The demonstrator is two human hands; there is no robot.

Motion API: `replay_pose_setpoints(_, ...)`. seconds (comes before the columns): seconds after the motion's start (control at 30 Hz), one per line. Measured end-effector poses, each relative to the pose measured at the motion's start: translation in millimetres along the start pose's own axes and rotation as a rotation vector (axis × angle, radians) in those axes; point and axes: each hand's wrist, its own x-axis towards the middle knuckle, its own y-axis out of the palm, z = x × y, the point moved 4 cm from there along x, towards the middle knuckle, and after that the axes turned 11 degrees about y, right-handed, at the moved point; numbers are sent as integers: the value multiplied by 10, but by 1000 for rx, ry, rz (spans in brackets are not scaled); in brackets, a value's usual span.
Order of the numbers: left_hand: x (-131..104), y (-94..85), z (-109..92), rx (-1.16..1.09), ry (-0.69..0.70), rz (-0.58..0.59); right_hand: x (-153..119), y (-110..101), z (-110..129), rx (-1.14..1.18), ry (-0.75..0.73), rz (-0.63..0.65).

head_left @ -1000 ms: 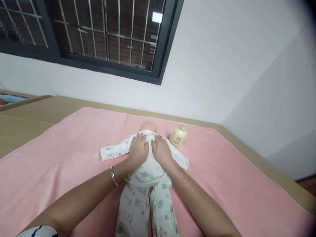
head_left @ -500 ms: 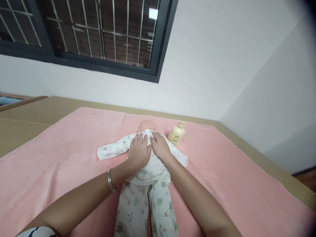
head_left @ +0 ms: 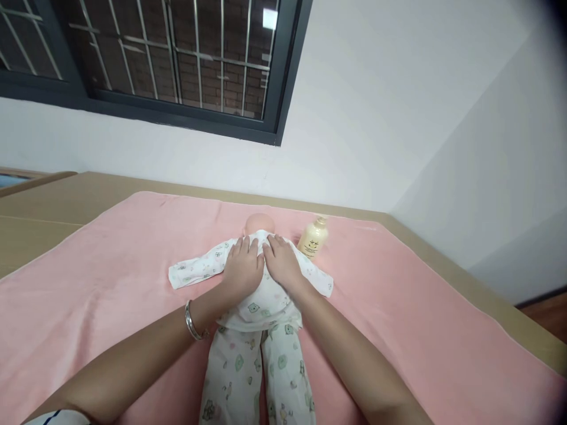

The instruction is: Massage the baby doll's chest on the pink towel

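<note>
A baby doll in a white pyjama top [head_left: 266, 301] and matching trousers [head_left: 283, 372] with small green prints lies stretched out. Its round, pinkish head [head_left: 259, 223] points to the wall, and both sleeves spread sideways. My left hand [head_left: 243, 268] rests flat on the upper body, fingers extended toward the neck. Beside it my right hand [head_left: 283, 262] lies flat too, its thumb side close to the left hand. Neither hand grasps anything. Just right of the doll's shoulder, a pale yellow pump bottle [head_left: 313, 239] leans at a slant.
A pink blanket [head_left: 110, 265] lies under the doll, over a tan surface [head_left: 44, 236] that meets a white wall [head_left: 354, 118]. A dark-framed window [head_left: 279, 118] with metal bars is at upper left. A silver bangle [head_left: 191, 321] circles my left wrist.
The view has shifted slightly, so everything sits a little further left. Both hands stay flat on the doll's upper body, with hardly any movement against it.
</note>
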Motion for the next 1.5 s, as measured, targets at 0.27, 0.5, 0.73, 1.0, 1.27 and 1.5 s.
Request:
replay_pose_setpoints(0.27,223,8,266,-103,-19,81,-321,-10,226,-166,-74,7)
replay_pose_setpoints(0.5,-39,-26,-104,-8,36,-22,23,-59,-4,-115,-68,17)
replay_pose_setpoints(0.73,126,-22,102,-78,-23,-3,-222,40,146,-250,-66,-83)
replay_pose_setpoints(1.0,126,22,150,-65,-35,-42,-177,6,113,-158,-93,-89)
replay_pose_setpoints(1.27,5,8,30,-16,-14,-79,6,3,-29,-6,-66,-52)
replay_pose_setpoints(1.5,97,5,92,-46,-5,8,-102,-11,60,-114,-57,-61)
